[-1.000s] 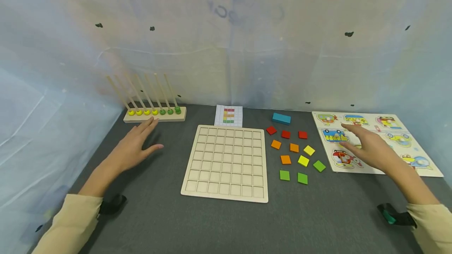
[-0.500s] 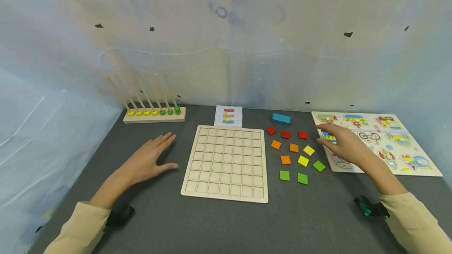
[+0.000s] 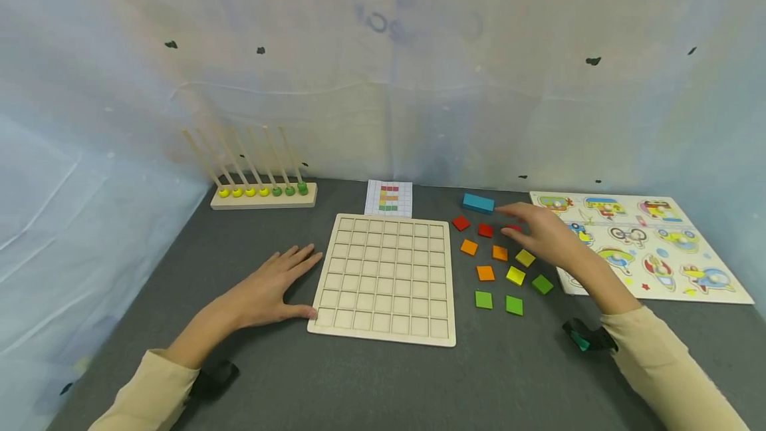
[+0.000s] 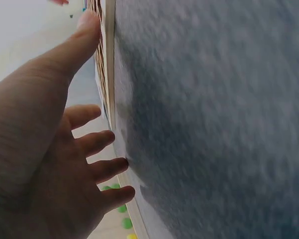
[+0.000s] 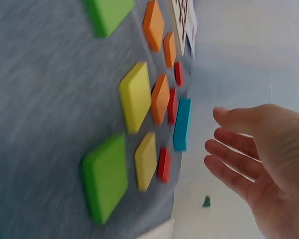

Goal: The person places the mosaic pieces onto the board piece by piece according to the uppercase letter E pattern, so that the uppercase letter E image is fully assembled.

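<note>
Head view: left hand [image 3: 266, 291] at the board [image 3: 383, 278], right hand [image 3: 547, 235] above the tiles [image 3: 516, 276]

The pale wooden board, divided into a grid of square cells, is laid flat on the dark table [image 3: 383, 391]. The left hand is placed at the board's left edge, its fingers spread and its thumb extended to the near corner; nothing is held — whether the rim is touched cannot be told. The right hand is raised with thumb and fingers well parted, and nothing is gripped; between them a red tile [image 3: 513, 227] is framed. In the right wrist view, this hand is seen apart from the tiles.

Eleven tiles are scattered beside the board, on its right: three red, three orange, two yellow and three green. Beyond them a blue block [image 3: 478, 203] is set. A card [image 3: 387, 198], printed with coloured squares, is laid just behind the board. At the far left an abacus [image 3: 263, 201] is placed, yellow and green beads threaded low on its rods. At the far right a puzzle [image 3: 636, 285] with picture pieces is laid — its left edge partly hidden by the right hand.
</note>
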`<state>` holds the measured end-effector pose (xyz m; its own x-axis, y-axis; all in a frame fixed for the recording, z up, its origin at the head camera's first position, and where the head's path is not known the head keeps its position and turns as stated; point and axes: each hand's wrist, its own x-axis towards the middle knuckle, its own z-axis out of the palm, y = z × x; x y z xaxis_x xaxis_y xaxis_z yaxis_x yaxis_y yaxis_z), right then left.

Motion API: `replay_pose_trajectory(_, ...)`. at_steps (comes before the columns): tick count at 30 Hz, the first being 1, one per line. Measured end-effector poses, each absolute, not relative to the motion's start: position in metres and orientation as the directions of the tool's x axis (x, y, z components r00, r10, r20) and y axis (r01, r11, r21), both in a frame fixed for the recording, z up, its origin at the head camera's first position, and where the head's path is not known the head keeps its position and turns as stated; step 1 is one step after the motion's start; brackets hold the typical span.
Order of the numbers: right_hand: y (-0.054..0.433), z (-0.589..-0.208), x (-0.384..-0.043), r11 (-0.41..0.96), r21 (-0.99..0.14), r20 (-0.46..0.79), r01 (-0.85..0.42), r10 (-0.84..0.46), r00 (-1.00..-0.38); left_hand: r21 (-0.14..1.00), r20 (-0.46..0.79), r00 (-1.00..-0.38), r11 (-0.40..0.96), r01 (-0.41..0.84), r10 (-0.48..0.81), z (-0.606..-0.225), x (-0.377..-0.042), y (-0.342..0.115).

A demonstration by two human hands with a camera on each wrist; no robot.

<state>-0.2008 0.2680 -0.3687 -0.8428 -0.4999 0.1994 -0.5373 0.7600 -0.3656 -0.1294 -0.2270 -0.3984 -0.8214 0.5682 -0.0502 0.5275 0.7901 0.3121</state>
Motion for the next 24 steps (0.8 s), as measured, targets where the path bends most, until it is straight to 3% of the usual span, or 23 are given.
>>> replay_pose_trajectory(18, 0.225, -0.38, -0.224, 0.722, -0.4, 0.126, -0.564, -0.567, -0.814, 0.333, -0.125, -0.784, 0.77, 0.544, 0.608, -0.397, -0.127, -0.22)
replay_pose_trajectory(24, 0.223, -0.382, -0.229, 0.734, -0.411, 0.124, -0.541, -0.543, -0.83, 0.343, -0.14, -0.774, 0.764, 0.547, 0.617, -0.397, -0.129, -0.22)
